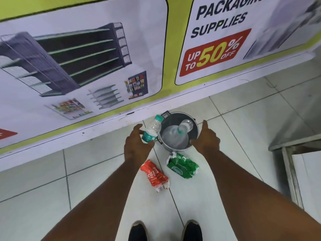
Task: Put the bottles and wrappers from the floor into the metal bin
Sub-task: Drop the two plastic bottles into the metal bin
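A round metal bin (pixel 195 134) stands on the tiled floor by the wall. Inside it lies a clear bottle (pixel 185 126), neck down toward the bin's middle. My left hand (pixel 137 145) grips a second clear bottle with a teal cap and label (pixel 152 130), held tilted just left of the bin's rim. My right hand (pixel 206 138) hovers at the bin's right rim, fingers apart and holding nothing. On the floor in front of the bin lie a red crushed Coca-Cola wrapper (pixel 155 174) and a green wrapper (pixel 182 165).
A large printed banner (pixel 104 58) covers the wall behind the bin. A steel table leg and frame (pixel 291 171) stand at the right. My two dark shoes (pixel 139 231) are at the bottom edge, on the white floor tiles.
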